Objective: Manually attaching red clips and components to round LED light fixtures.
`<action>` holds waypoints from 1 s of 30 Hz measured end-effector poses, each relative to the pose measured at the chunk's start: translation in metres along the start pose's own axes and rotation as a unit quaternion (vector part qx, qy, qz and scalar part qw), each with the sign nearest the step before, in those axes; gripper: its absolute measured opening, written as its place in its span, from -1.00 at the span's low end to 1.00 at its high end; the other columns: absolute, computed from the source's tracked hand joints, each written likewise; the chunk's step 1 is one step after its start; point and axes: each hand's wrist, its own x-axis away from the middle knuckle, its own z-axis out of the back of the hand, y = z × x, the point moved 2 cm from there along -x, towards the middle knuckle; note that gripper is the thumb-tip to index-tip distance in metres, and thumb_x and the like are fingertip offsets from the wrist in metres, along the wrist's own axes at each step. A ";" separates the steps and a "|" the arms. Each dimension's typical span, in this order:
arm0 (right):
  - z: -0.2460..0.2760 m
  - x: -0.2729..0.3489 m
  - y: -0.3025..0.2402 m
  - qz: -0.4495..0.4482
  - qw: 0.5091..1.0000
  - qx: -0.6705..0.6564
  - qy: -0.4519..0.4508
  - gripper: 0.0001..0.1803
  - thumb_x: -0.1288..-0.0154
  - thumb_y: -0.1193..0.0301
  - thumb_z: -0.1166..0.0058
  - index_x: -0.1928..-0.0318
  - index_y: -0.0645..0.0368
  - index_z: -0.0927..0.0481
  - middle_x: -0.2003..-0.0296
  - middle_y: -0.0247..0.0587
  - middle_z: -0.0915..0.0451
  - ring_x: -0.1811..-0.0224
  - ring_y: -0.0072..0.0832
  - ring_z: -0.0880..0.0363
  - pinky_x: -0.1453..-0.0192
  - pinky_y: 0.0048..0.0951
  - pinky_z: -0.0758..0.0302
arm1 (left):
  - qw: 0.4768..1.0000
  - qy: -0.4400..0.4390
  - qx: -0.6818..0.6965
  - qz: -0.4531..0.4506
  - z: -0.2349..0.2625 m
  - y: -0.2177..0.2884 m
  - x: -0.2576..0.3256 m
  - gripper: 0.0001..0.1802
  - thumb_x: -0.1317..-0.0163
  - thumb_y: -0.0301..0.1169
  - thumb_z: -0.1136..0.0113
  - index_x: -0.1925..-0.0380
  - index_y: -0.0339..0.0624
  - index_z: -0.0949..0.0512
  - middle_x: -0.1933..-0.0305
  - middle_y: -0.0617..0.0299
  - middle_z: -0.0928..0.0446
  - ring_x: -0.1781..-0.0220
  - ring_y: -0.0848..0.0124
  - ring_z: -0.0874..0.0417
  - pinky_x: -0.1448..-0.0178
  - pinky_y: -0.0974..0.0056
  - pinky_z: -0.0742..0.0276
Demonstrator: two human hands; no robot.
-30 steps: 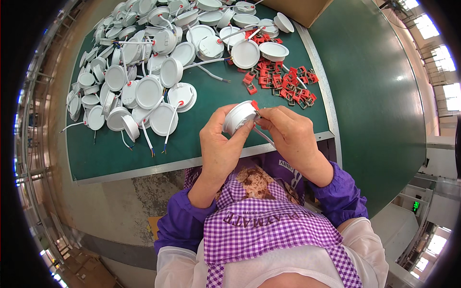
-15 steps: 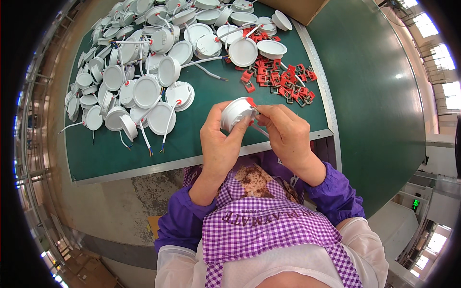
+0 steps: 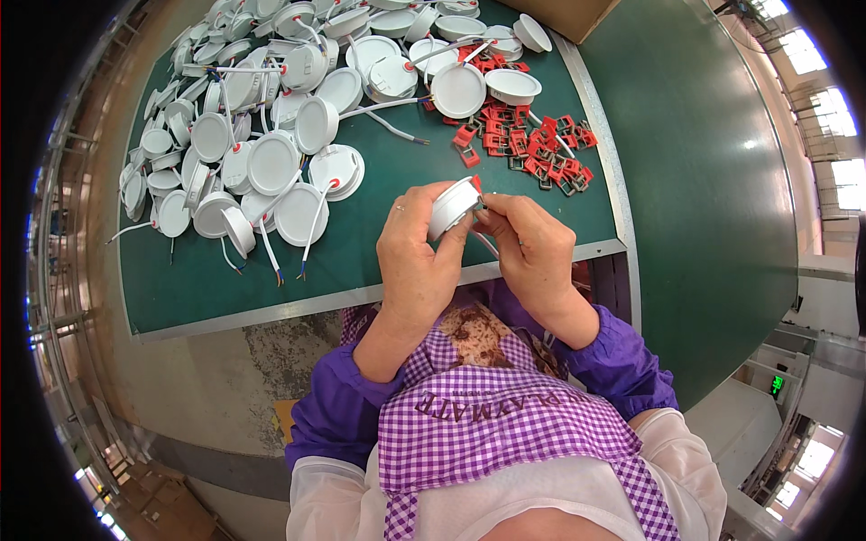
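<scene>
The left hand (image 3: pixel 417 261) is closed around a round white lamp (image 3: pixel 453 206) and holds it tilted, just above the near edge of the green counter (image 3: pixel 361 257). The right hand (image 3: pixel 532 252) is almost closed; its fingertips (image 3: pixel 492 212) pinch at the right side of the lamp, where a small red clip (image 3: pixel 475 183) shows at the rim. A thin white wire (image 3: pixel 487 243) goes down from the lamp between the two hands. I cannot tell if the right hand holds the clip or only touches it.

On the counter, far and left from the hands, many lamps (image 3: pixel 262 153) of the same kind lie in a heap with their wires. Far and right from the hands there is a pile of red clips (image 3: pixel 528 144). A brown box (image 3: pixel 564 13) stands at the far edge. Near the person is a purple checked apron (image 3: pixel 505 433).
</scene>
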 end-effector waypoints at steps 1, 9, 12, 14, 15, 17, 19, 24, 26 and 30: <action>0.000 0.000 0.000 0.007 1.000 0.011 0.001 -0.82 -0.13 0.65 -0.15 0.21 0.25 -0.55 0.42 -0.09 -0.57 0.45 -0.19 -0.60 0.42 -0.32 -0.50 | 0.999 -0.011 -0.032 -0.013 0.001 0.001 -0.001 -0.72 -0.18 -0.53 -0.28 0.09 -0.29 -0.54 0.16 0.20 -0.62 0.15 0.51 -0.58 0.08 0.39 -0.50; 0.004 -0.002 0.013 0.009 1.000 -0.004 -0.016 -0.81 -0.12 0.65 -0.18 0.21 0.25 -0.55 0.42 -0.10 -0.58 0.43 -0.30 -0.62 0.40 -0.40 -0.51 | 0.997 -0.044 0.042 0.040 0.002 -0.004 0.001 -0.73 -0.17 -0.53 -0.27 0.11 -0.27 -0.53 0.21 0.16 -0.61 0.19 0.43 -0.61 0.13 0.34 -0.51; 0.013 -0.003 0.012 -0.076 0.990 -0.112 -0.049 -0.74 -0.13 0.62 -0.22 0.14 0.26 -0.56 0.38 -0.15 -0.60 0.42 -0.44 -0.65 0.39 -0.48 -0.52 | 0.985 -0.057 0.138 0.083 0.003 -0.002 0.006 -0.72 -0.17 -0.51 -0.28 0.11 -0.28 -0.53 0.23 0.13 -0.61 0.22 0.39 -0.63 0.14 0.32 -0.51; 0.023 -0.006 -0.004 -0.150 0.977 -0.136 -0.067 -0.63 -0.14 0.59 -0.24 0.01 0.26 -0.53 0.33 -0.19 -0.61 0.43 -0.55 -0.65 0.37 -0.54 -0.53 | 0.969 -0.068 0.208 0.117 0.006 -0.001 0.010 -0.73 -0.19 -0.50 -0.27 0.11 -0.30 -0.52 0.23 0.16 -0.62 0.21 0.46 -0.62 0.13 0.36 -0.51; 0.027 -0.007 -0.005 -0.112 0.980 -0.122 -0.114 -0.54 -0.15 0.58 -0.24 -0.09 0.26 -0.47 0.25 -0.14 -0.64 0.44 -0.52 -0.68 0.36 -0.55 -0.55 | 0.968 -0.080 0.206 0.118 0.008 0.003 0.011 -0.74 -0.20 -0.50 -0.27 0.12 -0.31 -0.52 0.23 0.18 -0.61 0.21 0.50 -0.61 0.12 0.38 -0.51; 0.034 -0.009 -0.009 -0.129 0.974 -0.135 -0.129 -0.54 -0.16 0.58 -0.23 -0.10 0.27 -0.46 0.21 -0.11 -0.65 0.41 -0.50 -0.70 0.35 -0.54 -0.56 | 0.968 -0.093 0.204 0.116 0.011 0.011 0.012 -0.75 -0.21 -0.50 -0.27 0.12 -0.32 -0.52 0.22 0.19 -0.61 0.20 0.53 -0.60 0.12 0.40 -0.51; 0.041 -0.014 -0.018 -0.142 0.969 -0.113 -0.168 -0.54 -0.18 0.58 -0.20 -0.11 0.28 -0.44 0.15 -0.03 -0.66 0.36 -0.45 -0.73 0.33 -0.52 -0.58 | 0.964 -0.110 0.218 0.108 0.013 0.015 0.013 -0.73 -0.20 -0.50 -0.28 0.12 -0.31 -0.52 0.23 0.21 -0.61 0.20 0.55 -0.59 0.13 0.39 -0.52; 0.032 -0.015 -0.010 -0.205 0.949 -0.145 -0.189 -0.58 -0.18 0.55 -0.22 -0.07 0.32 -0.47 0.23 0.00 -0.67 0.37 -0.41 -0.73 0.34 -0.49 -0.59 | 0.947 -0.135 0.244 0.159 0.012 0.001 0.018 -0.72 -0.19 -0.50 -0.30 0.11 -0.30 -0.52 0.22 0.25 -0.60 0.20 0.57 -0.58 0.13 0.42 -0.52; 0.032 -0.016 0.002 -0.228 0.942 -0.149 -0.196 -0.59 -0.18 0.53 -0.23 -0.04 0.33 -0.48 0.25 0.02 -0.67 0.37 -0.40 -0.73 0.35 -0.47 -0.59 | 0.933 -0.137 0.277 0.185 0.006 -0.010 0.018 -0.71 -0.18 -0.50 -0.30 0.10 -0.30 -0.51 0.22 0.26 -0.59 0.20 0.57 -0.58 0.13 0.42 -0.52; 0.032 -0.020 0.011 -0.227 0.926 -0.110 -0.280 -0.60 -0.20 0.53 -0.23 -0.06 0.33 -0.52 0.23 -0.06 -0.68 0.35 -0.51 -0.67 0.29 -0.53 -0.60 | 0.919 -0.193 0.268 0.215 0.004 -0.023 0.017 -0.63 -0.13 -0.52 -0.31 0.06 -0.31 -0.47 0.19 0.24 -0.57 0.18 0.55 -0.57 0.12 0.42 -0.52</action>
